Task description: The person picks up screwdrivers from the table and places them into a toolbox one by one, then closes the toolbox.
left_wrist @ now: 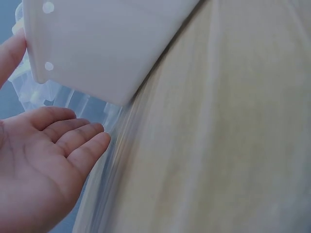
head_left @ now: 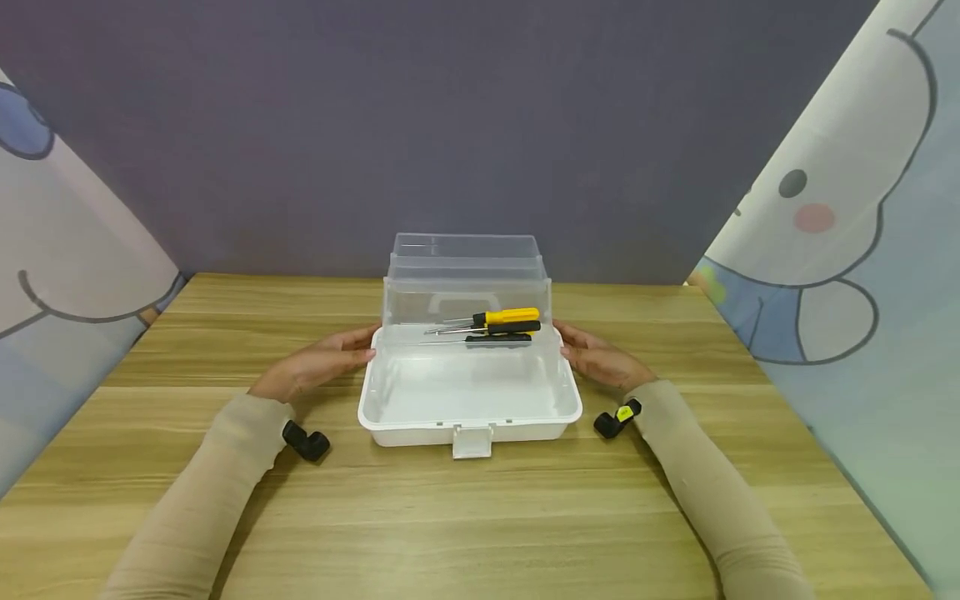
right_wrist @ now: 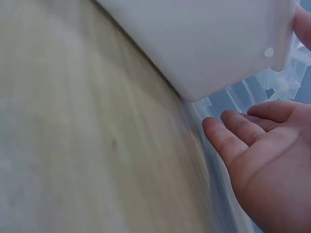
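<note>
A white plastic toolbox [head_left: 471, 434] stands on the table with its clear lid [head_left: 467, 267] raised at the back. Across its rear part lie a yellow-handled screwdriver [head_left: 513, 316] and black-handled screwdrivers [head_left: 514, 327], shafts pointing left. My left hand [head_left: 318, 364] is at the box's left side, its thumb at the rim and its other fingers loosely extended beside the rear corner. On the opposite side, my right hand [head_left: 600, 358] mirrors it, thumb at the rim. Both wrist views show the palms facing the box, with the left fingers [left_wrist: 92, 138] and right fingers [right_wrist: 238, 131] away from its wall.
The box stands near the back of a wood-grain table [head_left: 472, 533]. A dark grey wall [head_left: 465, 125] rises behind the table, and cartoon-printed sheets [head_left: 862, 250] hang at both sides. A white latch [head_left: 472, 442] hangs down at the box's front.
</note>
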`<state>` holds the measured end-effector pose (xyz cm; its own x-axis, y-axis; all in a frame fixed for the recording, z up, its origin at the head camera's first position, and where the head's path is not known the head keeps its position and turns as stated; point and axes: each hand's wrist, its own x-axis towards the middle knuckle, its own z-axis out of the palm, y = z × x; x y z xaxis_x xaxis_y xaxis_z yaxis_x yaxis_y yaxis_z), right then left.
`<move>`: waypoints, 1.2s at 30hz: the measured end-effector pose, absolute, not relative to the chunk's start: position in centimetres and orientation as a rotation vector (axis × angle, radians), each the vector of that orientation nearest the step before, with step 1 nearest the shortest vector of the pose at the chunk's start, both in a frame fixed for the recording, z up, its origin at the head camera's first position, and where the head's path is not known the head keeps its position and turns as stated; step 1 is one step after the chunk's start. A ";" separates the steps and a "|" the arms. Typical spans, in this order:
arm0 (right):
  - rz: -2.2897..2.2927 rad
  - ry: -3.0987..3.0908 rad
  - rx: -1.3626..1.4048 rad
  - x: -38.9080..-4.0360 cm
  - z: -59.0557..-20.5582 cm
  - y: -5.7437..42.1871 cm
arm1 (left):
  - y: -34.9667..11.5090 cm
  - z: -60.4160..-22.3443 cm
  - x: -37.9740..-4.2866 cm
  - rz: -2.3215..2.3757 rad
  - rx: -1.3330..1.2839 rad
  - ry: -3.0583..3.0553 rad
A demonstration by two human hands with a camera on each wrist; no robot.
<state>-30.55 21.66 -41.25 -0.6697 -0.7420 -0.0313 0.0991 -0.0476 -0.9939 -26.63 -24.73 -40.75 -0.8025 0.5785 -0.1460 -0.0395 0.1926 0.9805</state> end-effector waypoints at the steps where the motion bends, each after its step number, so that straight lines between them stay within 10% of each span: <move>1: -1.786 1.621 -0.696 -30.6 -41.3 21.6 | -24.8 -40.8 -26.6 1.663 0.520 1.962; 36: -1.788 1.648 -0.838 -30.7 -42.3 21.9 | -24.6 -40.8 -26.4 1.662 0.651 1.906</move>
